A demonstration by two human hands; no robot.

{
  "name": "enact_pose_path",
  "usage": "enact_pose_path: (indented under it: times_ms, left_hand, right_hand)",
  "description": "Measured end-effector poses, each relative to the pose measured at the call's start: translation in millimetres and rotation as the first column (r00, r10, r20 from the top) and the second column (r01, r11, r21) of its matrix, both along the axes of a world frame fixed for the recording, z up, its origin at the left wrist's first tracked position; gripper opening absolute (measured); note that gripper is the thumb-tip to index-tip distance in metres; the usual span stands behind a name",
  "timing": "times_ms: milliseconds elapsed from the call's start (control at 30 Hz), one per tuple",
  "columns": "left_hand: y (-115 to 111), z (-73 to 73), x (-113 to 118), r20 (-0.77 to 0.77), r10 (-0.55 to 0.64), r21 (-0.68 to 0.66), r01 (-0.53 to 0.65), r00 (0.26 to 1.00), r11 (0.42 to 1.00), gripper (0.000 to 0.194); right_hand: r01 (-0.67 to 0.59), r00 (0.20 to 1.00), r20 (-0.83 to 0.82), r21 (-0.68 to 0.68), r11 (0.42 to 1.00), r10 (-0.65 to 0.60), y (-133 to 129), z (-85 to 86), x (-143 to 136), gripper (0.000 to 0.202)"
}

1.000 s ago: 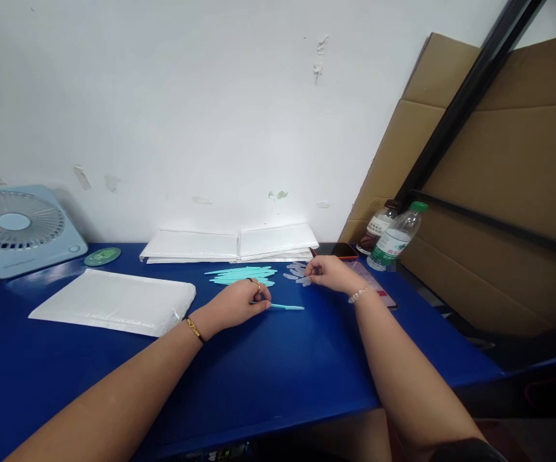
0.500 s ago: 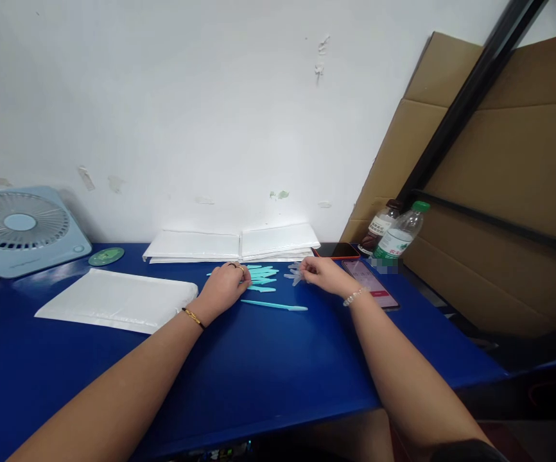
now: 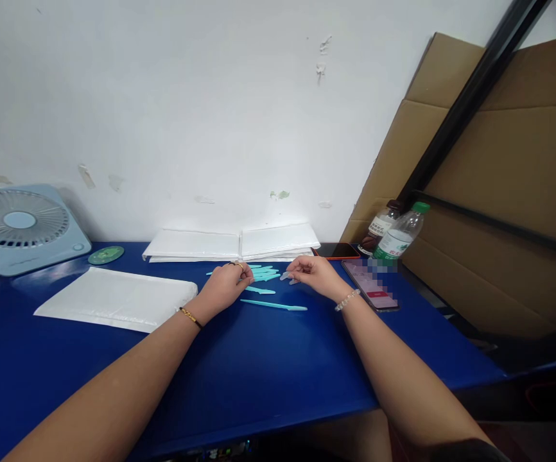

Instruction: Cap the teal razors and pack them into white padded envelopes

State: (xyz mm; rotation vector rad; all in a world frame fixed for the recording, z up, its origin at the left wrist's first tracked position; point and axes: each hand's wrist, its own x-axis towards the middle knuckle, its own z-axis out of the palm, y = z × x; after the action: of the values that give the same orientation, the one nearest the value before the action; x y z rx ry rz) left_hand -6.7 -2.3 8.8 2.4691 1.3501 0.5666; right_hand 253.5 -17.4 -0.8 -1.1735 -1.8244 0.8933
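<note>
My left hand is closed in a pinch at the near left of a loose pile of slim turquoise eyebrow razors. Whatever lies between its fingertips is hidden. My right hand, just right of the pile, pinches a small clear plastic cap; another clear piece shows under its fingers. One turquoise eyebrow razor lies apart from the others, nearer to me, pointing left to right.
A white padded envelope lies left on the blue table. Stacked white envelopes line the wall. A fan and green disc stand left. Two phones and bottles are right, by cardboard.
My right hand has moved slightly left, toward the razor pile, with a clear cap at its fingertips. My left hand has shifted only a little.
</note>
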Motion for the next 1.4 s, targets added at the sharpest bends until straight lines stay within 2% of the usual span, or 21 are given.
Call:
enact_pose_path:
  times_ms: [233, 467, 600, 800, 933, 1000, 1100, 1167, 1233, 1300, 1400]
  left_hand:
    - [-4, 2.9, 4, 0.038, -0.034, -0.036, 0.036, 0.999, 0.999, 0.020]
    - [-3, 2.9, 2, 0.062, 0.001, -0.064, 0.003, 0.998, 0.998, 0.022]
    - [-3, 3.6, 1, 0.071, 0.004, -0.065, 0.001, 0.997, 0.998, 0.022]
    - [-4, 0.9, 5, 0.133, -0.057, -0.102, 0.071, 0.990, 0.992, 0.024]
    - [-5, -1.6, 7, 0.139, -0.104, -0.186, 0.129, 0.985, 0.974, 0.025]
    - [-7, -1.1, 7, 0.131, -0.132, -0.266, 0.164, 0.982, 0.950, 0.025]
    - [-9, -0.4, 6, 0.079, -0.171, -0.316, 0.188, 0.982, 0.930, 0.024]
    - [-8, -1.6, 5, 0.030, -0.164, -0.242, 0.166, 0.986, 0.956, 0.024]
    - [-5, -4.0, 3, -0.027, -0.136, -0.120, 0.132, 0.990, 0.984, 0.023]
    - [-1, -6.3, 1, -0.084, -0.103, -0.027, 0.102, 0.991, 0.994, 0.021]
    - [3, -7.7, -1, -0.156, -0.075, 0.000, 0.076, 0.985, 0.997, 0.017]
  right_hand:
    - [-0.038, 0.997, -0.071, -0.069, 0.997, 0.033, -2, -1.0, -11, 0.033]
    - [0.011, 0.997, -0.073, -0.014, 1.000, -0.012, 1, 3.4, 2, 0.035]
    - [-0.004, 0.996, -0.087, -0.013, 1.000, 0.003, 0, 4.6, 3, 0.034]
    - [-0.053, 0.995, -0.088, -0.052, 0.997, 0.048, -8, 4.4, -16, 0.033]
    - [-0.137, 0.989, -0.077, -0.110, 0.984, 0.129, -8, 5.7, -14, 0.031]
    - [-0.119, 0.993, -0.020, -0.101, 0.988, 0.118, -6, 6.3, -6, 0.028]
    - [0.009, 0.979, 0.202, 0.026, 1.000, -0.014, 0, 5.8, 9, 0.018]
    - [0.058, 0.921, 0.377, 0.108, 0.992, -0.095, 3, 4.4, 16, 0.011]
    - [0.048, 0.859, 0.500, 0.137, 0.989, -0.111, 4, 2.7, 18, 0.009]
    - [0.009, 0.822, 0.562, 0.147, 0.989, -0.091, 4, 1.4, 17, 0.007]
    - [-0.030, 0.790, 0.607, 0.178, 0.984, -0.085, 3, 0.9, 11, 0.004]
